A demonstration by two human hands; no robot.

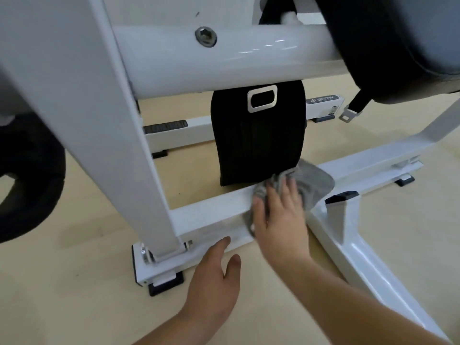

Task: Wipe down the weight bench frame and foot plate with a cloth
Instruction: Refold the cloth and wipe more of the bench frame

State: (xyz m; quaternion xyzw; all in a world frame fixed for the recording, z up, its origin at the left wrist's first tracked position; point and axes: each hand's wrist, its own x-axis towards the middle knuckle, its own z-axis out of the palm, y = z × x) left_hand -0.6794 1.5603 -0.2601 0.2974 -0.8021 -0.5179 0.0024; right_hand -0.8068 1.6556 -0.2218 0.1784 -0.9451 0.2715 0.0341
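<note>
White-painted steel weight bench frame (214, 207) stands on the pale wood-look floor (74, 282), and we are working at its lowest cross rail, near the foot of the sloping upright. Our crumpled grey cloth (313, 180) lies on that rail where it meets the side rail. Our right hand (281, 215) lies flat on the cloth, fingers spread, pressing it to the metal. Our left hand (214, 277) is relaxed and open, its fingertips touching the rail's lower edge just left of the cloth, holding nothing. A black hanging pad (258, 145) drops behind the cloth, and above it runs the round white cross tube (224, 58).

We judge the job partly done at best: only this low rail is under the cloth, and the upright, the tube and the side rails look left to do. We cannot tell which part is the foot plate.
</note>
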